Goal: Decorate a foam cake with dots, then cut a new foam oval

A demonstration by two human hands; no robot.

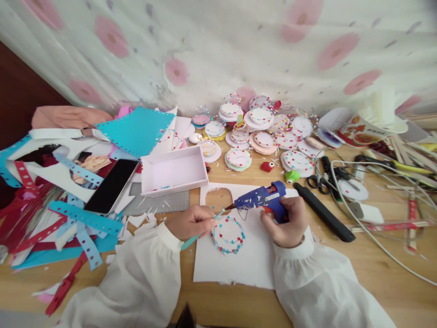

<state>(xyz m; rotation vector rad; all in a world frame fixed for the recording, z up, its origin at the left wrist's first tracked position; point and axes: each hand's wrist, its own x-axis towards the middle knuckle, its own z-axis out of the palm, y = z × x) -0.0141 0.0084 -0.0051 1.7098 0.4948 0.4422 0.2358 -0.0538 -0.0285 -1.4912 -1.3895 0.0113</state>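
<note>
Head view: right hand (288, 222) grips blue glue gun (261, 197); left hand's fingers (205, 220) pinch thin teal stick (191, 240).

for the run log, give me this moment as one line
left hand: pinches thin teal strip | right hand: grips blue glue gun, nozzle near strip tip
</note>
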